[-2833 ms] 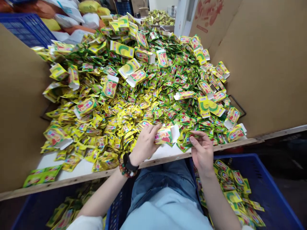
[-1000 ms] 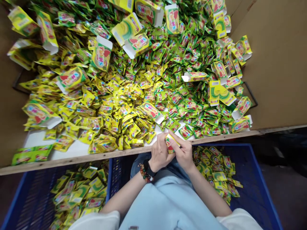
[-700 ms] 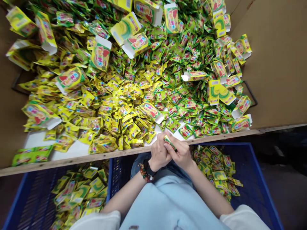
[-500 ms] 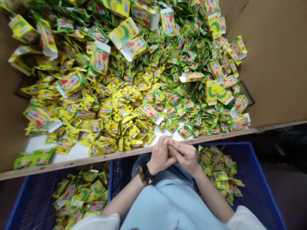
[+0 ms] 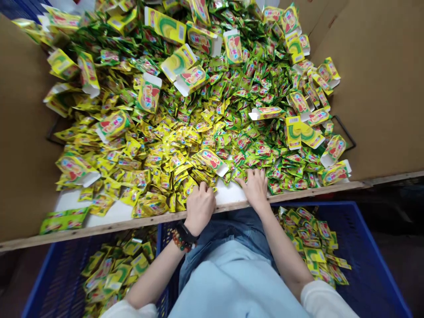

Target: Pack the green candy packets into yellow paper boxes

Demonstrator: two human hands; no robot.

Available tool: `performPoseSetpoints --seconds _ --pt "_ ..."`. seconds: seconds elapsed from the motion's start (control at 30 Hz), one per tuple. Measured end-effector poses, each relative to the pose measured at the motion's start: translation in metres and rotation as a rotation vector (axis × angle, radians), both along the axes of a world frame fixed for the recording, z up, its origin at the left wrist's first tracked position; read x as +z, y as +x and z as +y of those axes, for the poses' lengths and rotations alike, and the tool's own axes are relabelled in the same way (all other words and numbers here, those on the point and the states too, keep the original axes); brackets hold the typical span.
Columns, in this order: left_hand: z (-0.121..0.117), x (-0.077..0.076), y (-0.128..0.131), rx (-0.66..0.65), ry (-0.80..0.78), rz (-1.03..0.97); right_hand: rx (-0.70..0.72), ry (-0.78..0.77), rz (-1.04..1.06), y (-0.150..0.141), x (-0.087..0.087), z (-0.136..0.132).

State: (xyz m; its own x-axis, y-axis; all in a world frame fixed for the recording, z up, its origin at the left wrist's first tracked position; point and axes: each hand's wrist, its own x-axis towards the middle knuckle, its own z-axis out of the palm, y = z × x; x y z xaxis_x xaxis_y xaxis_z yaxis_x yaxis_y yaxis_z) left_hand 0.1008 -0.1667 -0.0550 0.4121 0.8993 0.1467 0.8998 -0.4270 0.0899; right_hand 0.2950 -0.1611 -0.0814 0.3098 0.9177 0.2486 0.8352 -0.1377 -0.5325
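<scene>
At the front edge of the heap, my left hand (image 5: 200, 206) is closed with its fingers curled down against the small yellow sachets (image 5: 180, 196); whatever lies under the fingertips is hidden. To its right, my right hand (image 5: 255, 189) rests with thumb apart and fingers stretched onto the small green sachets (image 5: 243, 157). A strip of white tabletop (image 5: 228, 193) shows between the two hands. Just beyond them lies a small printed carton (image 5: 212, 160) with an end flap open.
More open cartons (image 5: 149, 92) lie over the heap. Cardboard walls (image 5: 380, 88) stand at both sides, and a wooden edge (image 5: 159, 219) runs along the front. Below are blue crates (image 5: 359, 247) with filled cartons (image 5: 314, 255). A joined green sachet strip (image 5: 64, 220) lies front left.
My hands were together over my lap around a small yellow thing. Now they are apart and forward on the heap, left at the yellow sachets, right at the green ones. The view has shifted slightly.
</scene>
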Motion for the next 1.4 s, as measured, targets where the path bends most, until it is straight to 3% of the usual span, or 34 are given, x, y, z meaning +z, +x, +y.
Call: performPoseSetpoints --seconds 0.13,0.27,0.33,0.43,0.53,0.63,0.73,0.83,0.93,1.03,1.13,1.27,1.4 --pt "-0.004 0.012 -0.009 -0.02 0.047 -0.185 0.143 -0.014 0.318 0.009 0.004 -0.007" --pt "-0.005 0.027 -0.008 0.017 -0.116 -0.533 0.431 -0.044 0.664 0.019 0.031 -0.03" --pt "-0.003 0.03 -0.001 -0.014 -0.202 -0.655 0.576 -0.083 0.71 0.016 0.047 -0.036" --pt "-0.001 0.03 0.012 -0.121 -0.276 -0.738 0.609 -0.136 0.689 0.007 0.06 -0.037" --pt "0.004 0.029 0.019 -0.226 -0.309 -0.761 0.567 -0.2 0.755 0.004 0.057 -0.035" --pt "0.026 0.033 0.016 -0.31 -0.248 -0.656 0.398 -0.164 0.779 0.009 0.048 -0.035" --pt "0.068 0.042 0.008 -0.295 -0.081 -0.389 0.218 -0.132 0.793 0.017 0.041 -0.035" --pt "0.109 0.048 0.005 -0.37 -0.116 -0.098 0.156 -0.088 0.863 0.023 0.037 -0.034" --pt "0.127 0.053 0.009 -0.464 -0.162 0.094 0.091 0.03 0.931 0.026 0.039 -0.034" --pt "0.116 0.062 0.014 -0.476 -0.104 0.155 -0.014 0.143 0.964 0.026 0.046 -0.036" --pt "0.088 0.067 0.018 -0.437 -0.083 0.084 -0.037 0.248 0.982 0.021 0.056 -0.039" --pt "0.045 0.057 0.024 -0.347 -0.039 -0.07 0.084 0.318 0.968 0.011 0.063 -0.04" --pt "0.015 0.042 0.035 -0.223 0.001 -0.184 0.276 0.167 0.783 0.019 0.068 -0.044"
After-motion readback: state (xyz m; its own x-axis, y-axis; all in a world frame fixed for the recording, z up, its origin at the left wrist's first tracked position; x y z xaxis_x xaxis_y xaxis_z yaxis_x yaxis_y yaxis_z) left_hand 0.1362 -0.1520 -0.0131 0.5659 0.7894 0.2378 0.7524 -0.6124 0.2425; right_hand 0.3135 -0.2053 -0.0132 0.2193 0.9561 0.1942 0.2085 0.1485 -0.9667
